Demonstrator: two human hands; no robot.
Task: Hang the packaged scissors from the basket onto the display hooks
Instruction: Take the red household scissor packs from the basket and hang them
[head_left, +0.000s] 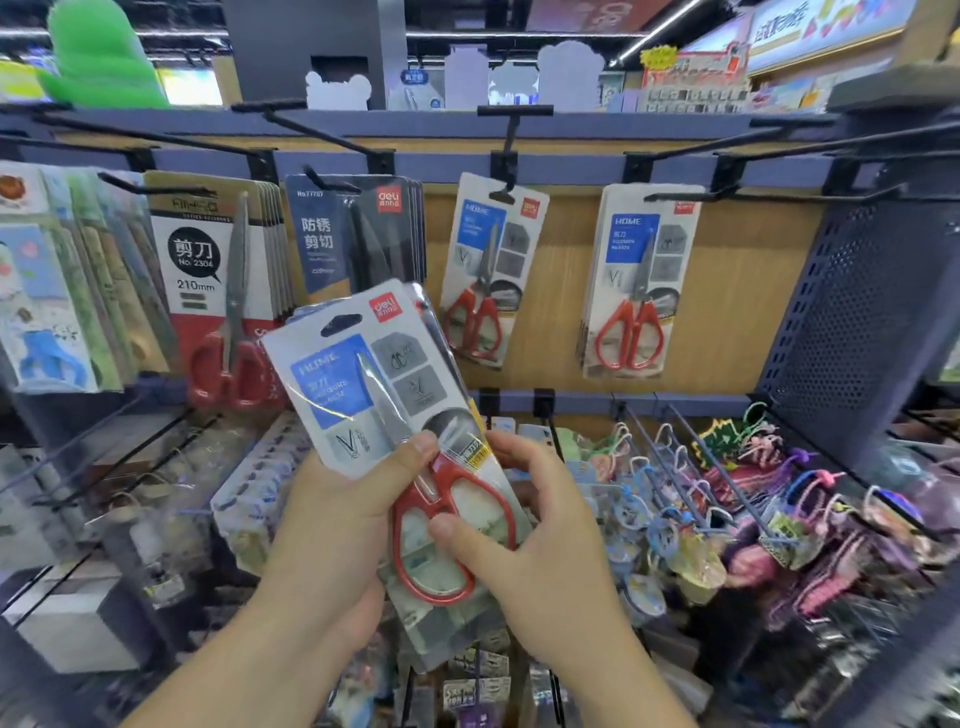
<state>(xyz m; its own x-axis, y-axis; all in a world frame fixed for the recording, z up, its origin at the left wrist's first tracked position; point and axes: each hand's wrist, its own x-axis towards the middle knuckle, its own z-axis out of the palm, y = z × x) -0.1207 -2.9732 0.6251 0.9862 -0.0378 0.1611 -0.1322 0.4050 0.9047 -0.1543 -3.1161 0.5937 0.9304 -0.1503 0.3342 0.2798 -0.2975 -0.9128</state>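
Note:
I hold a stack of packaged red-handled scissors (363, 384) in front of the display, tilted to the left. My left hand (337, 514) grips the stack from the left, thumb on the front card. My right hand (540, 551) pinches the lower right edge, thumb on the red handles. Matching packs hang on a centre hook (493, 270) and on a hook to the right (636, 280). A black hook (506, 150) juts out above the centre pack. No basket is in view.
Other scissors packs hang at left: a red-and-white card (218, 270) and a dark blue card (353, 234). Long hooks with keychains and cords (727, 499) jut out at lower right. A perforated dark panel (872, 322) closes the right side.

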